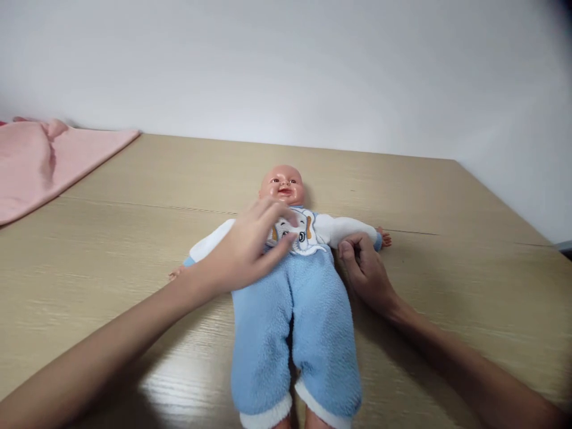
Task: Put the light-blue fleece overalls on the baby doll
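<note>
Doll [297,280], on its back on the counter [447,298] — likely light, its head [281,182] probably hard and slick, its fuzzy suit [324,316] soft and grippy; best held round the chest [308,238]. Your left hand [245,247] spreads loosely there; your right hand [364,268] curls at the sleeve [342,229] — grip unclear.

A bald baby doll [308,280] lies on its back on a light wood-grain tabletop [379,185], head at the far end, smiling face turned up, eyes open. Its arms stretch out to both sides in white sleeves [348,229] with blue cuffs [378,241]; fleecy pale-blue trousers [263,333] end in white hems [268,413]. A cartoon animal face [302,236], partly covered, decorates the chest. The feet fall outside the frame.
</note>
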Tool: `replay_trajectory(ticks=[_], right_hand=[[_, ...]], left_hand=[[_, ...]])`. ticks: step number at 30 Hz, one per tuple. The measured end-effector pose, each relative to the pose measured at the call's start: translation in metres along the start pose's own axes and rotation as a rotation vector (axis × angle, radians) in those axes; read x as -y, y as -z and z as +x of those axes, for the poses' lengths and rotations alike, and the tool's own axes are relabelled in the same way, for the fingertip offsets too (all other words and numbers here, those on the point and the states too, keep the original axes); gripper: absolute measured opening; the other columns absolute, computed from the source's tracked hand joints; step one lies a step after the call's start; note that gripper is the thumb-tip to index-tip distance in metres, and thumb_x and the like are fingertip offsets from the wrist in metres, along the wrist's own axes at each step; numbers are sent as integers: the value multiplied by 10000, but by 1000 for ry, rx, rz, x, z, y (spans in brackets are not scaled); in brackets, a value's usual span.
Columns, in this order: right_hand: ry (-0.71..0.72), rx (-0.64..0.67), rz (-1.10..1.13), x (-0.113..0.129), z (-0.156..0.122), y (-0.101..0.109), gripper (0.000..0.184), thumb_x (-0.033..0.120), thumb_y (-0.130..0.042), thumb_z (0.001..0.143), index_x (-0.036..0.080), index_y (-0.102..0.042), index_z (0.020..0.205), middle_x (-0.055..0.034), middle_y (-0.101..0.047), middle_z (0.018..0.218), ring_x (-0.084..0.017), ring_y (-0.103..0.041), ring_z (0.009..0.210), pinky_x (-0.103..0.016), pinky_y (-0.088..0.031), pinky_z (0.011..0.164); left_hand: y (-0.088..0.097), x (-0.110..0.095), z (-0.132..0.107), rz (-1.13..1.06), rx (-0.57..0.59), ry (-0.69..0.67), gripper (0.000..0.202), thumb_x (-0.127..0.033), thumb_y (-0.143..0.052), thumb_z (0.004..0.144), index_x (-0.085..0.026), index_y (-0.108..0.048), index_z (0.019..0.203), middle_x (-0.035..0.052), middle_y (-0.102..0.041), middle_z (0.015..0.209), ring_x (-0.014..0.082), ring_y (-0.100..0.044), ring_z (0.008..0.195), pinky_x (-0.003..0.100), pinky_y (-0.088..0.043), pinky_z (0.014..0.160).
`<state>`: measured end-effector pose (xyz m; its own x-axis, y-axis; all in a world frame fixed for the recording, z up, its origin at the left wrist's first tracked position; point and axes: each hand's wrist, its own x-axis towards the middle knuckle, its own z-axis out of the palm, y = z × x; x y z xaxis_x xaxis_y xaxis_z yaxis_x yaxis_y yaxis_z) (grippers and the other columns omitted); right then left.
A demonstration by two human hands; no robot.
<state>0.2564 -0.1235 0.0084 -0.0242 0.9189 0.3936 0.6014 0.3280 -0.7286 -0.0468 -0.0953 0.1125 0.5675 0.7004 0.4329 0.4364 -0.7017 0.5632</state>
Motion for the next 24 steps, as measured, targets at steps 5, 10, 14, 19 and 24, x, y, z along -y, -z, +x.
replay_trajectory(ticks=[5,10,14,19,24], right_hand=[[-35,-70,221,3,-6,3,283,479,-560,1152,271,-547,961,3,-540,827,-218,-501,737,-391,-415,698],[29,-10,509,8,-8,7,213,386,-634,1074,267,-533,928,12,-512,817,-211,-483,748,-374,-388,699],[-14,10,641,9,-4,7,128,311,-680,964,261,-563,976,15,-547,827,-190,-478,720,-349,-388,679],[-92,2,687,3,1,7,113,347,-667,952,258,-598,964,1,-548,790,-207,-473,711,-365,-391,674],[-134,-40,671,-2,3,6,172,372,-641,997,256,-583,884,9,-505,724,-200,-448,672,-373,-386,676]], left_hand=[[-42,-25,54,104,133,-73,271,-403,-607,1146,-208,-606,1335,142,-697,1399,337,-605,1279,514,-494,1169],[-69,-11,91,188,183,-48,272,-321,-571,1143,-173,-615,1368,161,-694,1448,352,-599,1347,529,-483,1175],[-79,-1,103,264,335,-30,306,-287,-614,1113,-148,-631,1386,180,-667,1480,368,-589,1376,522,-501,1138],[-93,1,115,346,510,-111,459,-296,-681,1052,-150,-579,1476,194,-652,1559,380,-578,1432,501,-502,1136],[-102,-1,143,356,683,-96,553,-342,-743,1008,-161,-562,1497,194,-683,1564,387,-640,1406,498,-524,1121]])
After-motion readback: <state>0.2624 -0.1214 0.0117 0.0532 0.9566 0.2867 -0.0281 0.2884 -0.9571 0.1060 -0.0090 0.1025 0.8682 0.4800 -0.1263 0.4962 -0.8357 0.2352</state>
